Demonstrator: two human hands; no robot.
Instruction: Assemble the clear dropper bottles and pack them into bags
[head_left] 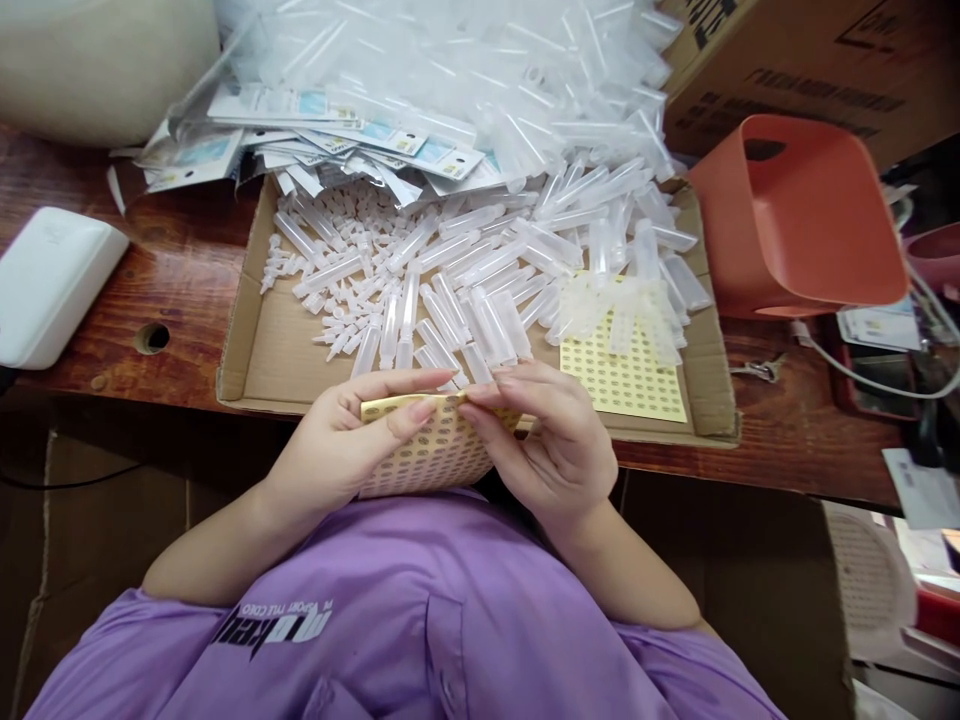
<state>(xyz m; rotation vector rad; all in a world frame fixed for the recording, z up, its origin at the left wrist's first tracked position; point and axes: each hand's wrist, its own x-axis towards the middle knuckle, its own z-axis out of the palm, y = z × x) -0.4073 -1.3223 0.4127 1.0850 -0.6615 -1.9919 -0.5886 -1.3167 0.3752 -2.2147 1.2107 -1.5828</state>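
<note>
Sticker sheet (427, 458): at lower centre of the frame, raised between both hands, in front of the purple shirt (375, 640); slightly curved, printed with rows of small oval marks.
Left hand (337, 425): at left end of the sheet, with grip pinching it near the upper edge, thumb on the printed face.
Right hand (559, 440): thumb and fingertips pressed together, pinching at the upper edge; cannot tell about any loose sticker between them.
Sheet handling: probably very light, thin and flexible, easy to crease; likely not slippery, maybe sticky under any lifted sticker.
Sheet hold: best by the outer margin, with light pressure and only gentle bending.
Cardboard tray (274, 375): at centre of the frame, on the wooden bench (810, 445), carrying see-through tubes (499, 320) and small white tips (349, 338).
Second yellow sheet (637, 395): in right part of the tray, partly under tubes.
Orange bin (817, 200): at upper right, beside the tray.
</note>
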